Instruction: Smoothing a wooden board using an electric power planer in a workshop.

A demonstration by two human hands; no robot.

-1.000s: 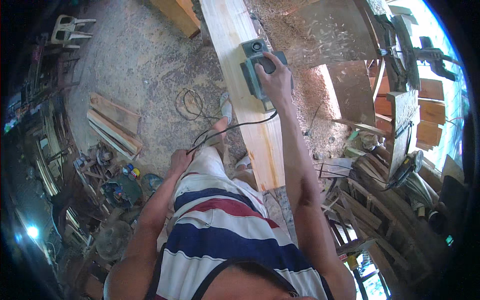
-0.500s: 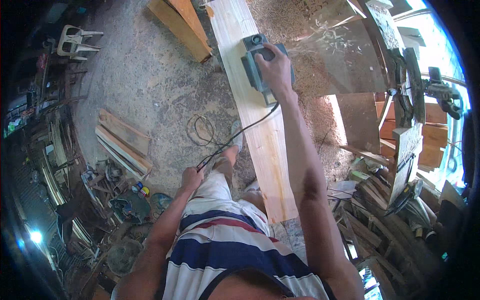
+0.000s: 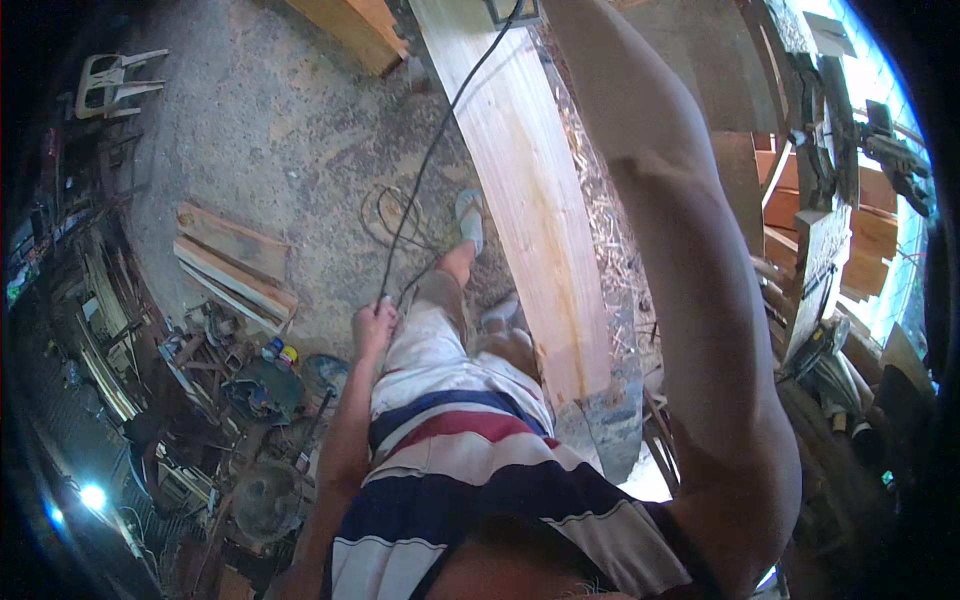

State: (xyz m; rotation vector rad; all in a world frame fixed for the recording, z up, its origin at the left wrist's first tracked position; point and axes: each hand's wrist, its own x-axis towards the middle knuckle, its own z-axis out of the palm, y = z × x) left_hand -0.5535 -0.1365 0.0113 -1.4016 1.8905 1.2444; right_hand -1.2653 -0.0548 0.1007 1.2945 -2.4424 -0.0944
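Note:
A long pale wooden board runs from the top edge down to beside my legs. At the top edge, the rear end of a power planer shows on the board; the rest of it is cut off. My right arm stretches up past the picture's top edge, so that hand is hidden. The planer's black power cord arcs down across the board to my left hand, whose fingers are closed around it near my left thigh. Looped cord lies on the floor beside my foot.
Wood shavings lie along the board's right side. Thick timber lies at the upper left, and several offcuts rest on the floor. A plastic chair stands far left. Scrap wood and tools crowd both sides.
My right arm has reached farther forward along the board, and the planer has moved up to the top edge. The cord has drawn straighter. My left hand still holds it.

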